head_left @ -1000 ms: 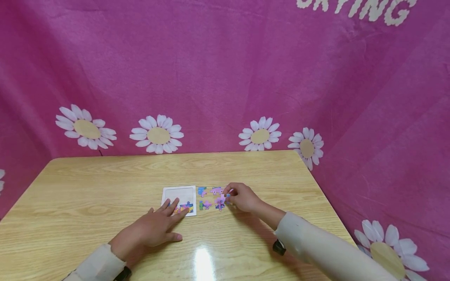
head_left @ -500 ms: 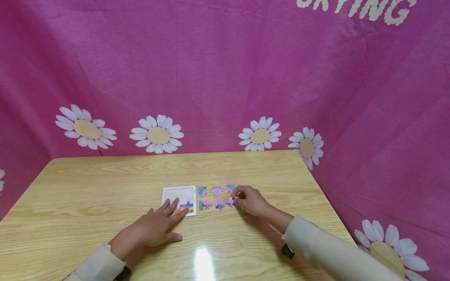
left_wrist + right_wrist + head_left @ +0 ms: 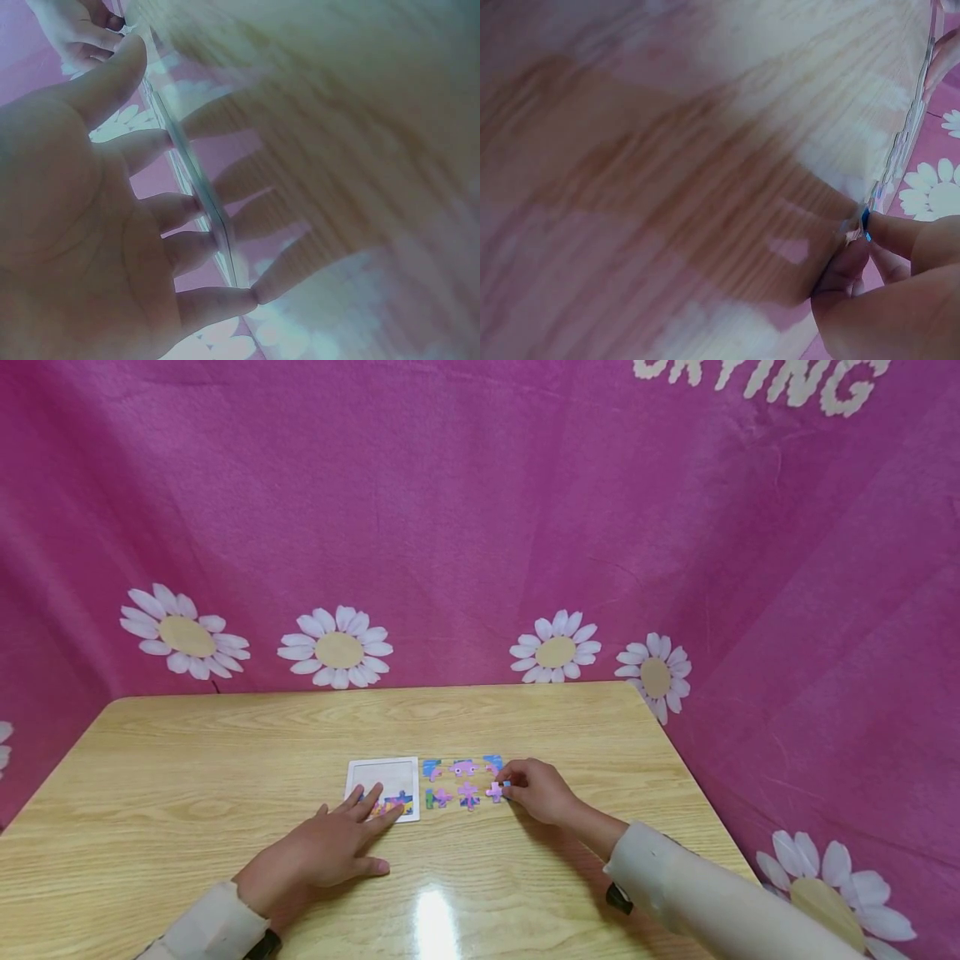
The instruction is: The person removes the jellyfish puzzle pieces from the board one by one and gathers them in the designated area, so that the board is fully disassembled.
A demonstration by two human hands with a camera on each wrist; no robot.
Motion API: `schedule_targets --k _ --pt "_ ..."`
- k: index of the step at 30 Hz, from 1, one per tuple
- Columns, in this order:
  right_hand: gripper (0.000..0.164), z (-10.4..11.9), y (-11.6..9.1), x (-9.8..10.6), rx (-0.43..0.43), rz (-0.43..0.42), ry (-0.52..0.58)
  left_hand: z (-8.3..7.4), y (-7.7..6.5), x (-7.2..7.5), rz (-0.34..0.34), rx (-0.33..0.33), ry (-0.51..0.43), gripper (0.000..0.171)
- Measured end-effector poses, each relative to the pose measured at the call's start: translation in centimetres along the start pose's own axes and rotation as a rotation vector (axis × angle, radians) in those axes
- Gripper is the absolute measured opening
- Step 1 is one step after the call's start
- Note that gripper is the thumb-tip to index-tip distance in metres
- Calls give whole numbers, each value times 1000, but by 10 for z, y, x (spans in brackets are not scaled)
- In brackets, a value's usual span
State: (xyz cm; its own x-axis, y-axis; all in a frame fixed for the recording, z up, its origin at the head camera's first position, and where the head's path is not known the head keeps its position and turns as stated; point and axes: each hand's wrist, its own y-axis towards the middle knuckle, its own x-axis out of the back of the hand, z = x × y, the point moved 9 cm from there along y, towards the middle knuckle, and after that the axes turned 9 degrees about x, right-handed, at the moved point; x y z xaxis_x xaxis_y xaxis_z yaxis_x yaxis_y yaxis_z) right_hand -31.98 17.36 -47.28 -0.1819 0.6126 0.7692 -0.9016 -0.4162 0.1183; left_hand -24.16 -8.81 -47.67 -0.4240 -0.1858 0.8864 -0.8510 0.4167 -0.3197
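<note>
My left hand [image 3: 330,847] lies with fingers spread and straight over the lower part of a white puzzle tray [image 3: 381,762]. Under its fingertips, colourful puzzle pieces [image 3: 399,800] fill part of the tray's bottom row. In the left wrist view the fingertips of my left hand [image 3: 112,195] touch the tray's edge [image 3: 202,187]. My right hand [image 3: 542,792] pinches a pink and blue puzzle piece [image 3: 494,792] between thumb and finger, at the right end of the lower loose row. The blue edge of that puzzle piece [image 3: 865,219] shows between the fingertips in the right wrist view.
Loose puzzle pieces lie in two rows right of the tray, among them a pink piece with eyes [image 3: 463,767] and a green-edged piece [image 3: 437,797]. The wooden table [image 3: 225,760] meets a pink curtain [image 3: 450,527] with white daisies behind.
My right hand has moved right with the puzzle piece, from beside the middle pieces to the right end of the lower row. The upper right piece is uncovered now. My left hand stays put.
</note>
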Motion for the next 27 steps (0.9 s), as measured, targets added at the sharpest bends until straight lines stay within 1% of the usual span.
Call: schedule_targets --k 3,10,17,23,27 --pt "10 -1 0 0 -1 7 2 -1 -1 0 0 0 1 81" --pt "11 2 -1 -1 26 22 1 -3 -3 2 -13 -6 6 78" --pt "10 2 -1 -2 22 39 -12 -3 -4 1 -19 -6 9 79" --pt "9 3 -1 -1 29 32 -10 -3 -2 1 -17 -7 15 80" --pt "9 2 -1 -1 30 27 -7 0 0 0 -16 8 23 78"
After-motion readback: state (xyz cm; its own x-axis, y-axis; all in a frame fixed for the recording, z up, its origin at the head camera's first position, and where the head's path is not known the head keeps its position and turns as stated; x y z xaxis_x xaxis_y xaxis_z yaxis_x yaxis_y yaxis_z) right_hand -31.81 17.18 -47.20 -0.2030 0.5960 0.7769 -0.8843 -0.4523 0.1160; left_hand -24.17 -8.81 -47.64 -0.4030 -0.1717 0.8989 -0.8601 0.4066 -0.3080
